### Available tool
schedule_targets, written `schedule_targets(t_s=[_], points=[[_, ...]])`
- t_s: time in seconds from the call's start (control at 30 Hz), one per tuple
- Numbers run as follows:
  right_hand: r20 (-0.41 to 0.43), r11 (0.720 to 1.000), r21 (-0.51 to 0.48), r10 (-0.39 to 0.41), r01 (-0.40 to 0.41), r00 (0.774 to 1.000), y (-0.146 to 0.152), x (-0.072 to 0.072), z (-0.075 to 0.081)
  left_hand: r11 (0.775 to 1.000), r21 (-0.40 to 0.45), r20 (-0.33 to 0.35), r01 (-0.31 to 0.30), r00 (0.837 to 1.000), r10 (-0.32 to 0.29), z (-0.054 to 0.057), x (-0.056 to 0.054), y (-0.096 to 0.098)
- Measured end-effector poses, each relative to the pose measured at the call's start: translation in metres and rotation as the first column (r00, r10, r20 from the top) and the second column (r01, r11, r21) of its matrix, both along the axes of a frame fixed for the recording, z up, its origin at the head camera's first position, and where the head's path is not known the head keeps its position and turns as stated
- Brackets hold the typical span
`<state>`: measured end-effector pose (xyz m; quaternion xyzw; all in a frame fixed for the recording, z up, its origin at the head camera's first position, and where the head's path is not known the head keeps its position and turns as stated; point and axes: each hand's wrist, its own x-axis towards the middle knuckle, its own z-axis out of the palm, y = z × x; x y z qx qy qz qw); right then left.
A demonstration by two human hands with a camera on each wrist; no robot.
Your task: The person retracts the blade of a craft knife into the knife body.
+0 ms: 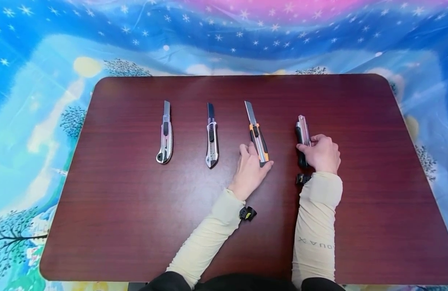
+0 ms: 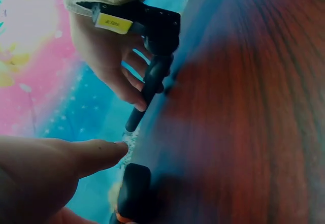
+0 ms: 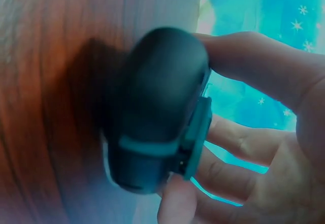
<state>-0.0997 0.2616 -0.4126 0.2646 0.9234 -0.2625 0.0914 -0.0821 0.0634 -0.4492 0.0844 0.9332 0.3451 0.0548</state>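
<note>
Arms (image 1: 205,238) forward; left hand (image 1: 248,171) splayed by orange cutter (image 1: 258,139); right hand (image 1: 323,154) gripping black cutter (image 1: 303,133)

Right of the orange cutter (image 1: 257,136), your right hand (image 1: 323,154) partly hides the black-handled cutter (image 1: 302,137), blurred in the right-wrist view; the left-wrist view's lower edge crops the orange cutter.

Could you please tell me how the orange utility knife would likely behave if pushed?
The orange utility knife would probably stay stiff, its handle and blade running straight. The glossy tabletop suggests easy sliding. Its long exposed blade looks thin, so may snap under sideways force.
</note>
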Motion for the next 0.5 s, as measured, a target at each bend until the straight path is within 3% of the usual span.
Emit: schedule_targets(t_s=[0.27, 0.5], points=[[0.002, 1.000, 0.007, 0.003, -0.003, 1.000, -0.0033, -0.0026, -0.0018, 1.000, -0.027, -0.031, 0.002, 1.000, -0.003, -0.0038, -0.0009, -0.0017], [0.007, 1.000, -0.001, 0.005, -0.005, 1.000, -0.0047, -0.0029, -0.0037, 1.000, -0.008, -0.019, 0.001, 1.000, -0.001, -0.0047, -0.0006, -0.0018]])
